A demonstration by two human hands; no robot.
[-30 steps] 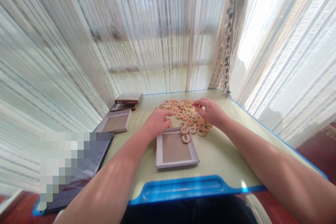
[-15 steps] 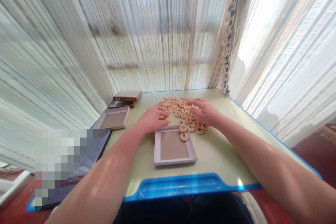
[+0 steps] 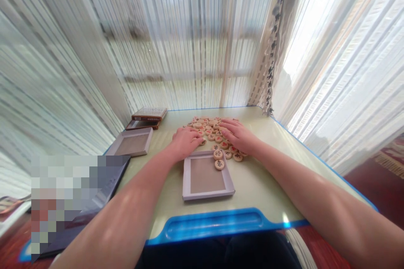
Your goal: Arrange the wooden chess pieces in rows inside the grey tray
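A pile of round wooden chess pieces [image 3: 208, 127] with red and black characters lies on the pale green table [image 3: 259, 180]. My left hand [image 3: 186, 141] rests at the pile's left edge, fingers curled over pieces. My right hand [image 3: 238, 135] lies flat on the pile's right side, fingers stretched out. A shallow grey box tray [image 3: 206, 175] sits just in front of both hands. Two pieces [image 3: 218, 159] lie in its far right corner.
A second grey tray [image 3: 131, 142] lies at the left, with a brown box and its lid [image 3: 148, 116] behind it. A dark folded board [image 3: 104, 185] sits near the left edge. Sheer striped curtains surround the table. A blue recessed lip [image 3: 217, 225] runs along the front edge.
Both hands have drawn closer together over the pile, the right one sliding left and flattening on the pieces. The camera view has shifted slightly.
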